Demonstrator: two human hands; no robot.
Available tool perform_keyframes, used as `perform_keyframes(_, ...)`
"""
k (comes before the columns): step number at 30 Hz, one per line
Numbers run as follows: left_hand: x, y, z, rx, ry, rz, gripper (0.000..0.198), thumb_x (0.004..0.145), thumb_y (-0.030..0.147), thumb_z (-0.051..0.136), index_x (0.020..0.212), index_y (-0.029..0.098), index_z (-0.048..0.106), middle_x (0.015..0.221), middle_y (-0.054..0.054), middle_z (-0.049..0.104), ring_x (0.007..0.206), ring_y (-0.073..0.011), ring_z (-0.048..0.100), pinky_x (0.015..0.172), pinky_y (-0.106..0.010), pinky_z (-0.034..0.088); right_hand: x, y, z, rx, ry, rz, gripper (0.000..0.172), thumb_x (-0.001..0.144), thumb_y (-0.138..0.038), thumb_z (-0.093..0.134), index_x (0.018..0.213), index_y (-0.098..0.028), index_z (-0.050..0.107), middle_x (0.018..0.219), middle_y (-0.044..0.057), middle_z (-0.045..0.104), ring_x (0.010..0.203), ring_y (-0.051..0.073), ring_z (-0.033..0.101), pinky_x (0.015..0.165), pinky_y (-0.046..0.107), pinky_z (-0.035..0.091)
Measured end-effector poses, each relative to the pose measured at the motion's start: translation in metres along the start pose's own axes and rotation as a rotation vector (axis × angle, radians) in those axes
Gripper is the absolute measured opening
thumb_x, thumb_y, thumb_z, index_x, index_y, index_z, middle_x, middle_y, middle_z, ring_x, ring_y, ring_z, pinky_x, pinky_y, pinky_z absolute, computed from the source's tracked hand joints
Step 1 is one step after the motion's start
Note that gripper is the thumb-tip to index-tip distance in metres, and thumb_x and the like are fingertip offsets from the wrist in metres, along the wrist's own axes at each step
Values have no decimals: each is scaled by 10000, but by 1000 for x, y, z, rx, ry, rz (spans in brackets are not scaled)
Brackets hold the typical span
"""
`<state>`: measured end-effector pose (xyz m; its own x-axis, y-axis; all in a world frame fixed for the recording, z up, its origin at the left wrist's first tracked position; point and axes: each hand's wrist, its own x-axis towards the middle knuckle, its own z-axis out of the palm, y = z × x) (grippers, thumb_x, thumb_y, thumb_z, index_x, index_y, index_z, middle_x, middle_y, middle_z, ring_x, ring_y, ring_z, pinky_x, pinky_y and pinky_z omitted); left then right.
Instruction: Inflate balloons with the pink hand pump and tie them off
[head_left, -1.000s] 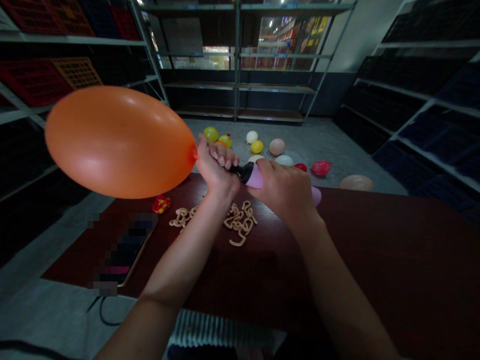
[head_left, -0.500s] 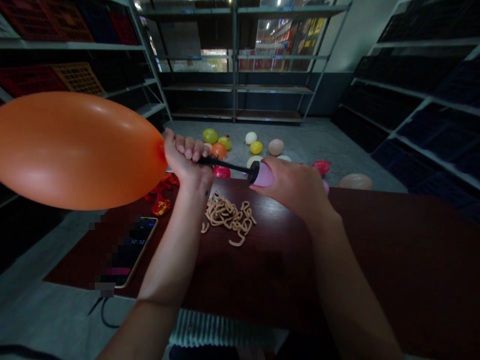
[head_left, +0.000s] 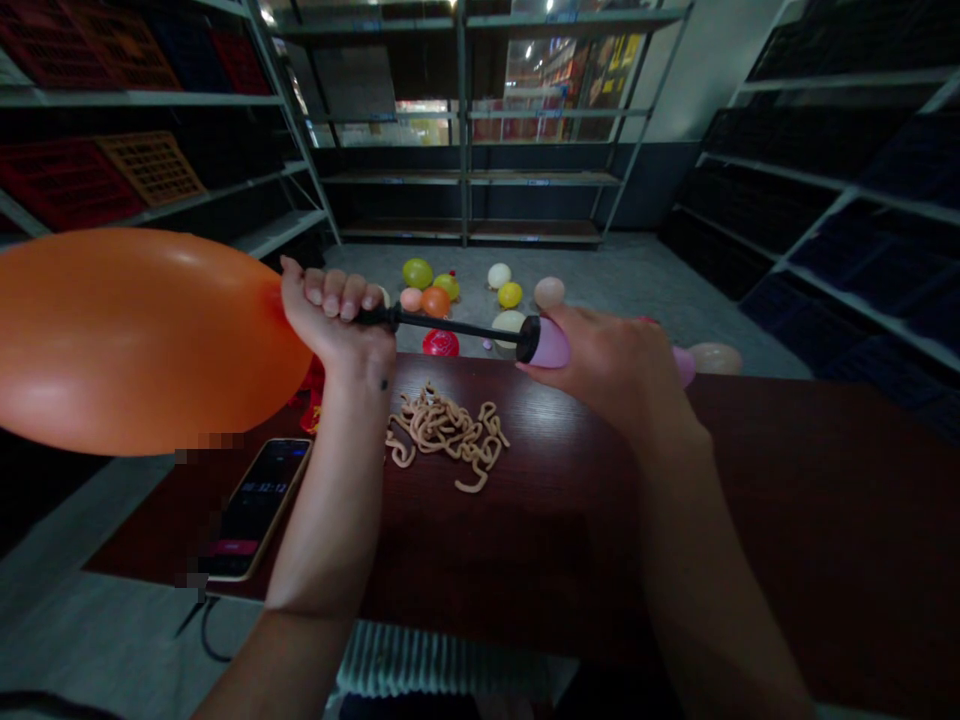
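The left hand is clenching its fingers around the neck of the large inflated orange rubber balloon and the end of the thin black pump rod, holding both above the far edge of the dark reddish wooden tabletop. The right hand is wrapping its fingers around the lilac plastic pump barrel. A pile of tan curled clips is lying below the rod, and a black smartphone is resting under the balloon

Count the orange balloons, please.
2: a big balloon at the left hand, a small balloon on the floor beyond the table, beside a peach balloon. More may be hidden.
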<state>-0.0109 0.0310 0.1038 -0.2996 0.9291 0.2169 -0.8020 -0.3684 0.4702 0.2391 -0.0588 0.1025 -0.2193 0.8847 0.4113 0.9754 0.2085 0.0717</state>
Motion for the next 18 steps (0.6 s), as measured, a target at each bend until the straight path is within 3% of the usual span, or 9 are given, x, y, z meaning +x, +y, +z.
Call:
perform_keyframes(5, -4, -12, 1, 91, -38, 34, 664, 1061, 495, 440, 528, 185, 195, 381, 28, 257, 333, -92, 277, 433, -265, 297, 0, -3, 0, -86, 42, 9, 452, 900, -424, 631, 1270, -164, 623, 1116, 135, 746, 893, 299, 677, 679, 359, 392)
perform_keyframes(13, -51, -45, 38, 71, 34, 13, 703, 1016, 564, 538, 533, 193, 187, 407, 50, 193, 343, -85, 217, 407, -253, 276, 0, -24, 5, -78, 60, -28, 388, 924, -418, 569, 1202, -153, 623, 1031, 149, 747, 873, 277, 668, 689, 335, 393)
perform_keyframes(18, -70, -62, 47, 88, 23, -50, 713, 997, 611, 541, 531, 192, 199, 405, 56, 197, 332, -77, 206, 387, -244, 255, -1, -38, 9, -39, 23, -11, 375, 944, -453, 546, 1166, -160, 622, 1014, 158, 740, 880, 284, 664, 701, 338, 405)
